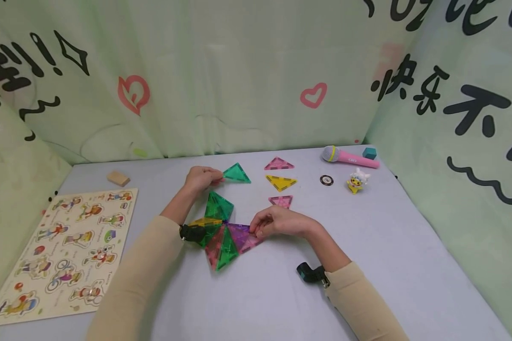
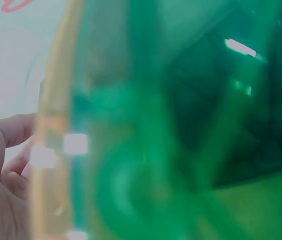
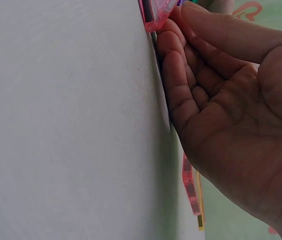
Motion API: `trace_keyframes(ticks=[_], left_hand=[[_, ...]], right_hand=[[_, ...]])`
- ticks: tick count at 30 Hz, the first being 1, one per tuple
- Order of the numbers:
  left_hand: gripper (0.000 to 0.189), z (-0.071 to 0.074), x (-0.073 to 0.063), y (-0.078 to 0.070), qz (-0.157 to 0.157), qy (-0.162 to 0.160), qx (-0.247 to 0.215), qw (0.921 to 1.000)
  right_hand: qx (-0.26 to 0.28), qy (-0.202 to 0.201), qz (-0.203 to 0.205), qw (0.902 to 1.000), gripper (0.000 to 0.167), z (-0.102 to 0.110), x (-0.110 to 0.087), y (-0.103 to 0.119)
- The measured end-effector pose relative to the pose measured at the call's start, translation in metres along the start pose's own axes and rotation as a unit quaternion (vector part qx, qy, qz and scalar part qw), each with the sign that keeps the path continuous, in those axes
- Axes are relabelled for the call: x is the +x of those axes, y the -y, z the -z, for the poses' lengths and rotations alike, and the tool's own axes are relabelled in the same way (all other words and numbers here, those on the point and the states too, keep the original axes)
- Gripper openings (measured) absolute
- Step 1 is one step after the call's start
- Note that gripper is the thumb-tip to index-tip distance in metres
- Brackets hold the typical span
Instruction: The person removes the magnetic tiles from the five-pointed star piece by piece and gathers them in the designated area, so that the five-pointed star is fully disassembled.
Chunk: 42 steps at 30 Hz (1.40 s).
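My left hand (image 1: 202,179) pinches the left corner of a green triangular magnetic tile (image 1: 236,174) near the back of the table. Below it lies a fan-like cluster of translucent magnetic tiles (image 1: 227,247), in green, yellow, red and purple. At the cluster's right end, my right hand (image 1: 281,221) pinches a pink tile (image 1: 248,242) beside the purple one; that tile's edge (image 3: 153,15) also shows in the right wrist view. Blurred green tile (image 2: 145,150) fills most of the left wrist view, with part of the left hand (image 2: 6,170) behind it.
Two pink triangles (image 1: 279,164) (image 1: 281,201) and a yellow one (image 1: 281,183) lie behind the right hand. Farther right are a toy microphone (image 1: 352,157), a teal block (image 1: 369,153), a black-and-white disc (image 1: 326,180) and a figurine (image 1: 357,181). A picture board (image 1: 74,251) and wooden block (image 1: 118,178) lie left.
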State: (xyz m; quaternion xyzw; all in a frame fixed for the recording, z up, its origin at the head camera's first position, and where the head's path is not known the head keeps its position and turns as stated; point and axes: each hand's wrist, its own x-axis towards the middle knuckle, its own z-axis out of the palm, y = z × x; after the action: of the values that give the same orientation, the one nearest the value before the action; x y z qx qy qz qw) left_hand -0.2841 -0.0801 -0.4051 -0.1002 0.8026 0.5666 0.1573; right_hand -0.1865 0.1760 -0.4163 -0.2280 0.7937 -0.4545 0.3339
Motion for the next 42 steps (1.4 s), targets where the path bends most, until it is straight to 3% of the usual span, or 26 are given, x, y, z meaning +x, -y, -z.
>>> trace_keyframes(ticks=[8, 12, 20, 25, 28, 33, 37, 42], left_hand=[[0.032, 0.000, -0.001, -0.009, 0.024, -0.008, -0.052, 0.9983], [0.036, -0.001, -0.002, -0.010, 0.021, -0.002, -0.050, 0.9985], [0.049, 0.002, -0.012, -0.005, -0.012, 0.040, 0.047, 0.9980], [0.043, 0.006, -0.029, -0.002, -0.062, 0.076, 0.141, 0.9852], [0.040, 0.007, -0.043, 0.001, -0.102, 0.078, 0.199, 0.9715], [0.037, 0.003, -0.065, 0.009, -0.191, 0.073, 0.273, 0.9401], [0.032, -0.006, -0.081, 0.012, -0.265, 0.084, 0.339, 0.8987], [0.024, -0.018, -0.095, 0.015, -0.334, 0.079, 0.444, 0.8275]], right_hand=[[0.000, -0.002, 0.001, 1.0000, 0.014, 0.001, 0.000, 0.002], [0.002, -0.003, 0.004, 1.0000, 0.015, 0.001, 0.001, 0.001], [0.006, 0.001, 0.007, 1.0000, 0.015, -0.003, 0.003, -0.001], [0.004, -0.003, 0.001, 1.0000, 0.016, -0.002, 0.000, 0.000], [0.001, -0.006, -0.002, 1.0000, 0.016, -0.001, -0.001, 0.001], [0.001, -0.010, 0.000, 1.0000, 0.016, 0.000, -0.003, 0.001], [0.006, -0.010, 0.004, 0.9999, 0.017, -0.001, -0.001, 0.000], [0.011, -0.016, 0.004, 0.9998, 0.016, -0.002, 0.002, 0.000]])
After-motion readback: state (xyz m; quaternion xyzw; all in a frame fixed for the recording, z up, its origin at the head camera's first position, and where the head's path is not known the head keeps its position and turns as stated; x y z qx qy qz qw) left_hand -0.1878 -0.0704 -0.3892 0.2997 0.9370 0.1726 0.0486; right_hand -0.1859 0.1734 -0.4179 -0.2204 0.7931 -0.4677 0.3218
